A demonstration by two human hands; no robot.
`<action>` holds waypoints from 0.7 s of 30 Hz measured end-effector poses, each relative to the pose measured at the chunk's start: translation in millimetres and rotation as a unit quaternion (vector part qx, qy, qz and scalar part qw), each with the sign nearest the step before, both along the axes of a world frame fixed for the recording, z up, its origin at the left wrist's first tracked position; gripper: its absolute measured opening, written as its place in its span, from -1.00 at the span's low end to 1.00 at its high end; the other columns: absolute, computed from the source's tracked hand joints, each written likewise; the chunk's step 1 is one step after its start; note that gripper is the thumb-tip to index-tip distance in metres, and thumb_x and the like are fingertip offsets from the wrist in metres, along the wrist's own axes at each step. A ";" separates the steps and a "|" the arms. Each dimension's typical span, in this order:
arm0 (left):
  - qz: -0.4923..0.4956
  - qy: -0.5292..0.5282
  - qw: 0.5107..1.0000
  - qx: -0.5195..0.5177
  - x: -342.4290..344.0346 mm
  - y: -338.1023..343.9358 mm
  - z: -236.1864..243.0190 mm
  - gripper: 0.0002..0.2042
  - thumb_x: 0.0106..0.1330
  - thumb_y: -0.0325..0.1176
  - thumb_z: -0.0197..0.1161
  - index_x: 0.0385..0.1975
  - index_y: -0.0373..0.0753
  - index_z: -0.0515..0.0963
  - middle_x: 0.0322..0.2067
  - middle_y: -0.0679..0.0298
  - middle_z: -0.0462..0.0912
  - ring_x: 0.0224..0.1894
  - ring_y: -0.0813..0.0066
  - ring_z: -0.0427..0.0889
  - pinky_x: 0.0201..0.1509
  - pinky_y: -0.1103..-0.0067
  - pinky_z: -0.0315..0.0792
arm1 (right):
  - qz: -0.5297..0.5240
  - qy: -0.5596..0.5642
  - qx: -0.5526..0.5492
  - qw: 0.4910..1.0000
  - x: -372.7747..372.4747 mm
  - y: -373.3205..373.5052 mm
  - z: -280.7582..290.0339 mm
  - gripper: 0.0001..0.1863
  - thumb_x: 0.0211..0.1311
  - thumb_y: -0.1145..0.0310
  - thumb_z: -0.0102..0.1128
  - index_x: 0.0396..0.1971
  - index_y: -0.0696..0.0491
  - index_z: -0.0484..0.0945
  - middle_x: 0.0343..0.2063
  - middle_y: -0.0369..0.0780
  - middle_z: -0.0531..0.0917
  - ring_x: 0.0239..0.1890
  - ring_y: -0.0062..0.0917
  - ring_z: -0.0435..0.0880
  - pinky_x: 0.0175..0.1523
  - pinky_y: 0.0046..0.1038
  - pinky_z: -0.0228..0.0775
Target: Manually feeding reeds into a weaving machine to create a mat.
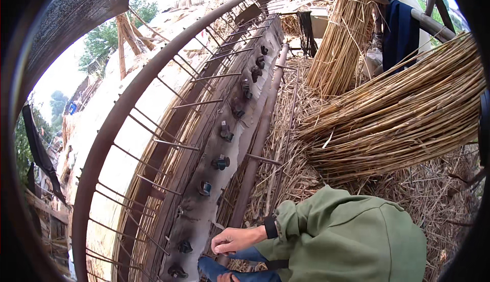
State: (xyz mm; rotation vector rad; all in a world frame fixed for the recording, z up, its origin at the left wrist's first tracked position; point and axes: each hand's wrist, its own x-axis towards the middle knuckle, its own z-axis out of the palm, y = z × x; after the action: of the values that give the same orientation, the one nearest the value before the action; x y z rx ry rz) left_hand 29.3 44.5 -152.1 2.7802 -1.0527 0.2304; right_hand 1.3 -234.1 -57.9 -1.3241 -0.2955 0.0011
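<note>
The person's right hand (236,239), in a green sleeve (337,236) with a dark cuff, hovers with its fingers curled loosely together, holding nothing that can be seen, just beside a rusty pipe (258,139) that runs along a long grey beam (224,159). The beam carries a row of dark bolts (220,162) (one sits near the knuckles). The left hand (227,278) barely shows at the lower edge; its grip cannot be told. A bundle of reeds (403,113) lies to the right.
</note>
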 end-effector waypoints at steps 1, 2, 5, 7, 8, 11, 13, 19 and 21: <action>-0.011 -0.008 1.000 0.000 0.1 -1.7 -6.1 -0.88 0.02 -0.39 0.20 -0.43 -0.21 0.57 -0.36 0.16 0.58 -0.24 0.16 0.51 -0.11 0.30 0.34 | 0.007 -0.031 0.009 0.999 2.1 -0.3 10.8 -0.73 0.28 0.24 -0.08 -0.40 0.16 0.42 -0.60 -0.33 0.46 -0.57 -0.72 0.41 -0.44 -0.61 0.29; -0.021 -0.023 1.000 -0.002 0.8 -1.4 -9.8 -0.88 0.02 -0.39 0.20 -0.44 -0.20 0.57 -0.38 0.17 0.58 -0.25 0.17 0.51 -0.13 0.30 0.34 | 0.015 -0.061 0.018 0.998 2.5 -0.8 21.4 -0.71 0.28 0.22 -0.07 -0.39 0.17 0.42 -0.60 -0.33 0.46 -0.57 -0.71 0.42 -0.45 -0.60 0.30; -0.010 0.026 1.000 0.014 -0.6 -23.6 18.8 -0.89 0.04 -0.38 0.17 -0.43 -0.17 0.56 -0.40 0.16 0.56 -0.26 0.17 0.51 -0.17 0.33 0.35 | 0.043 -0.102 0.038 0.993 -2.7 -0.8 44.7 -0.69 0.29 0.18 -0.05 -0.38 0.17 0.42 -0.58 -0.34 0.45 -0.56 -0.72 0.40 -0.45 -0.60 0.28; 0.006 0.067 0.995 -0.078 8.2 -18.0 25.7 -0.87 0.06 -0.37 0.16 -0.39 -0.18 0.56 -0.36 0.15 0.56 -0.24 0.16 0.51 -0.15 0.34 0.36 | 0.077 -0.133 0.056 0.987 -5.9 2.1 49.0 -0.68 0.30 0.17 -0.07 -0.37 0.16 0.42 -0.57 -0.34 0.45 -0.55 -0.74 0.39 -0.46 -0.62 0.27; 0.016 0.086 0.989 -0.122 14.0 -12.9 28.6 -0.85 0.06 -0.37 0.16 -0.37 -0.18 0.55 -0.34 0.14 0.57 -0.22 0.15 0.50 -0.14 0.35 0.36 | 0.106 -0.158 0.072 0.979 -2.3 9.8 41.6 -0.67 0.30 0.15 -0.08 -0.37 0.16 0.41 -0.57 -0.35 0.45 -0.55 -0.74 0.38 -0.47 -0.63 0.26; 0.105 0.156 0.976 -0.109 25.8 2.4 40.3 -0.74 0.09 -0.36 0.15 -0.20 -0.26 0.50 -0.22 0.03 0.54 -0.16 0.05 0.48 -0.10 0.33 0.35 | 0.173 -0.097 0.034 0.979 -15.5 11.7 68.8 -0.68 0.29 0.10 -0.08 -0.31 0.08 0.41 -0.54 -0.33 0.47 -0.54 -0.70 0.38 -0.46 -0.59 0.25; 0.097 0.121 0.983 -0.097 22.7 1.6 50.7 -0.70 0.13 -0.30 0.14 -0.16 -0.29 0.47 -0.19 0.00 0.52 -0.15 -0.01 0.47 -0.10 0.32 0.35 | 0.221 -0.052 -0.064 0.972 -20.6 1.1 89.9 -0.66 0.27 0.03 -0.08 -0.15 -0.03 0.40 -0.46 -0.28 0.50 -0.46 -0.62 0.40 -0.33 -0.51 0.25; 0.136 0.020 0.990 -0.034 14.0 23.9 39.2 -0.70 0.16 -0.20 0.14 -0.19 -0.25 0.50 -0.22 -0.01 0.54 -0.15 0.04 0.49 -0.07 0.31 0.35 | 0.152 -0.098 0.085 0.980 -29.7 20.1 32.3 -0.64 0.30 0.12 -0.08 -0.43 0.15 0.41 -0.60 -0.36 0.45 -0.58 -0.75 0.35 -0.52 -0.63 0.21; 0.129 -0.002 0.991 -0.044 6.6 15.0 51.5 -0.71 0.16 -0.21 0.14 -0.21 -0.26 0.51 -0.25 -0.03 0.55 -0.17 0.03 0.49 -0.08 0.30 0.35 | 0.139 -0.074 0.075 0.985 -29.9 21.6 9.9 -0.63 0.29 0.11 -0.08 -0.43 0.16 0.42 -0.62 -0.35 0.45 -0.59 -0.75 0.36 -0.53 -0.63 0.21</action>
State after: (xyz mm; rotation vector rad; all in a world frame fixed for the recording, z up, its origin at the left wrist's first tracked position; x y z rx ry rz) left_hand 35.9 59.6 -100.5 2.8288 -0.6628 0.3052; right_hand -28.6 -212.5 -48.0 -1.1273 -0.5950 0.1143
